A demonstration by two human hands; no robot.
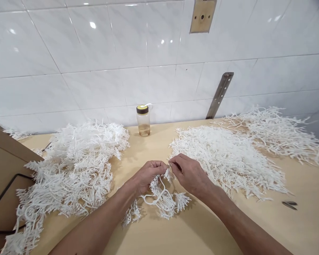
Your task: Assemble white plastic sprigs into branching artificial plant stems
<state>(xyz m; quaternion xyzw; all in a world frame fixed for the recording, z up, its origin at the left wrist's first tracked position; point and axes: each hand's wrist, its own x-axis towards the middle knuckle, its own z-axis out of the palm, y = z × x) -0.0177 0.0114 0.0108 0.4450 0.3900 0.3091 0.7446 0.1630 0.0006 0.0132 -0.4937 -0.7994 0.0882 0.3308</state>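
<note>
My left hand and my right hand meet over the middle of a pale wooden table. Both are closed in a pinch on one white plastic sprue, a branching frame with small comb-like parts that hangs below the fingers and rests on the table. A large heap of the same white sprues lies just left of my left hand. A flatter heap lies right of my right hand, touching it.
A small clear jar with a dark lid stands at the back by the white tiled wall. Another white heap lies far right. Small dark cutters lie at right. A brown cardboard box sits at left.
</note>
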